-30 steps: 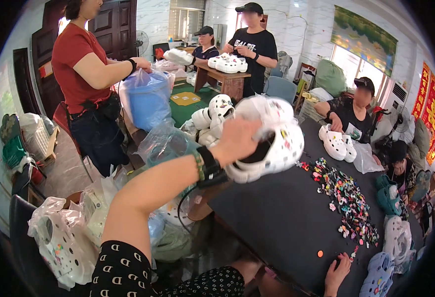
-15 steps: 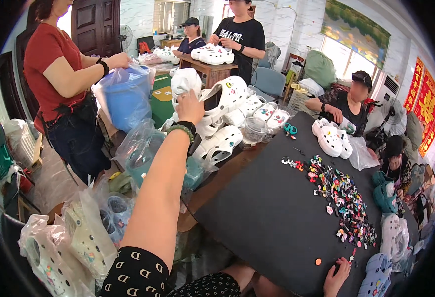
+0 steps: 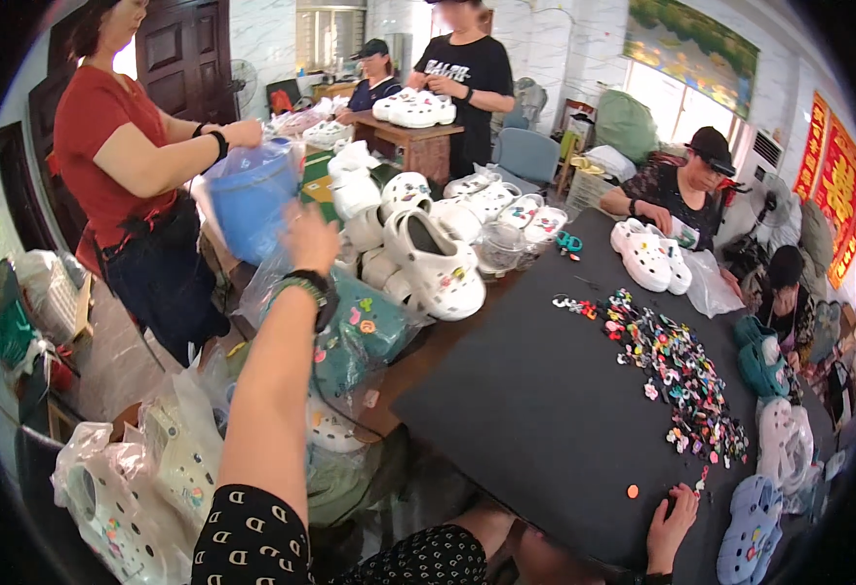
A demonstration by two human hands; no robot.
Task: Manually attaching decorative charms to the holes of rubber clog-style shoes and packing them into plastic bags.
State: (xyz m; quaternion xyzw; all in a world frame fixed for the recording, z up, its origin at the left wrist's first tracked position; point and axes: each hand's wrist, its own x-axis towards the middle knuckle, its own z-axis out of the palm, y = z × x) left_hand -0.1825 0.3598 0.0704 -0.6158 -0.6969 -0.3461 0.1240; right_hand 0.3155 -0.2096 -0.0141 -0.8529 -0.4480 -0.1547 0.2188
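My left hand (image 3: 311, 234), smeared by motion, is raised left of a heap of white clogs, above a clear plastic bag with teal clogs (image 3: 369, 322) in it. Nothing can be made out in its fingers. At the front of the heap, a large white clog (image 3: 438, 278) tilts toe-down toward me. My right hand (image 3: 675, 522) lies open on the black table (image 3: 506, 419), fingers slightly bent. Just left of it sits an orange disc (image 3: 633, 491); by its fingertips is a short string of small red and pink charms (image 3: 703, 480).
Many small colourful shoe charms (image 3: 677, 375) are strewn over the table. A pair of white clogs (image 3: 647, 258) stands beyond. Blue clogs (image 3: 750, 531) lie at the right edge. Bagged clogs (image 3: 106, 507) stand at lower left. A blue bin (image 3: 252, 200) and several people are around.
My left hand has come off the white clogs and moved left and down. The front white clogs have shifted, one now tilting forward. My right hand has stayed near its place.
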